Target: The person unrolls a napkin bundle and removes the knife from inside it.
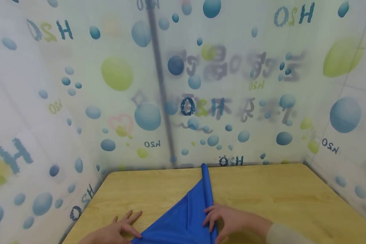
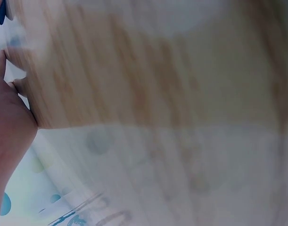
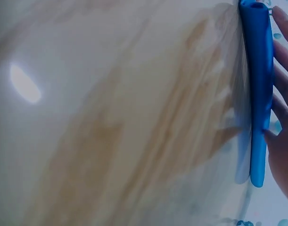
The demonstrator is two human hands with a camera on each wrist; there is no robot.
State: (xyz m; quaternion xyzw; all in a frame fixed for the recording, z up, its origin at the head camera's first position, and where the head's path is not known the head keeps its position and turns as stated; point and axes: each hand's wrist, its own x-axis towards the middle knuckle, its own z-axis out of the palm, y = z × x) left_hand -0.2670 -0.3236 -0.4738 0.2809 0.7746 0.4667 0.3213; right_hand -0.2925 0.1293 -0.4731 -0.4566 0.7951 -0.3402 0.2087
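Note:
A blue cloth (image 1: 174,220), smooth and slightly shiny, lies on the wooden table, its visible part roughly triangular. Along its right side it is wound into a long narrow roll (image 1: 206,189), which shows a hollow end in the right wrist view. My right hand (image 1: 231,220) holds this roll, fingers over its left side and thumb on the near right. At the cloth's lower left edge, my left hand (image 1: 111,234) pinches the edge between finger and thumb, other fingers spread above the table. The frame's bottom cuts off the near part of the cloth.
The pale wooden table (image 1: 277,189) extends to both sides of the cloth. Behind it and at both sides hang curtains (image 1: 247,135) printed with blue and green bubbles, close to the table's edges.

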